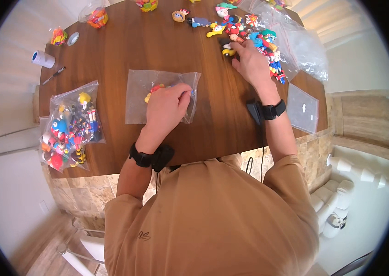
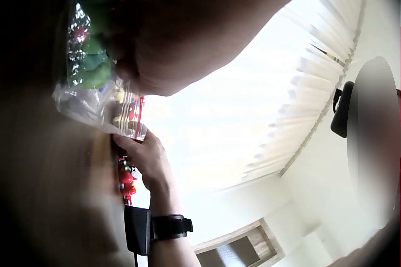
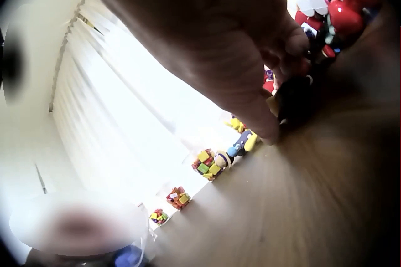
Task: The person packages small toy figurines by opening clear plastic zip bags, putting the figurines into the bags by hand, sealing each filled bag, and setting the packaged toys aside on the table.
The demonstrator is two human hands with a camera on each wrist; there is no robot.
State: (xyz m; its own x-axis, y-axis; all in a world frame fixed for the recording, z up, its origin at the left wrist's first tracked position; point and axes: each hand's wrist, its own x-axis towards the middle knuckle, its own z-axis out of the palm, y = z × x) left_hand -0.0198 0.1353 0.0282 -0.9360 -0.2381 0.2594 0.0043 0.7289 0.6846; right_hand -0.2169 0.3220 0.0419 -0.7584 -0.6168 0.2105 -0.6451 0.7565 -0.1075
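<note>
My left hand (image 1: 169,103) grips the right side of a clear zip bag (image 1: 134,99) lying on the table. Red and yellow toy figures (image 1: 154,92) show inside it, partly covered by the hand. The left wrist view has green toys (image 2: 94,48) behind the bag's plastic. My right hand (image 1: 253,64) reaches into a pile of small toy figures (image 1: 268,43), thumb and index finger spread. A black and yellow figure (image 1: 227,48) lies right at its fingertips; the right wrist view has a dark figure (image 3: 294,95) between thumb and fingers.
A filled bag of toys (image 1: 68,131) lies at the left. Behind it are a pen (image 1: 54,75), a white bottle (image 1: 43,59) and tubs of colourful pieces (image 1: 97,18). Empty plastic bags (image 1: 307,53) lie at the far right, and a flat bag (image 1: 302,108) is near the right edge.
</note>
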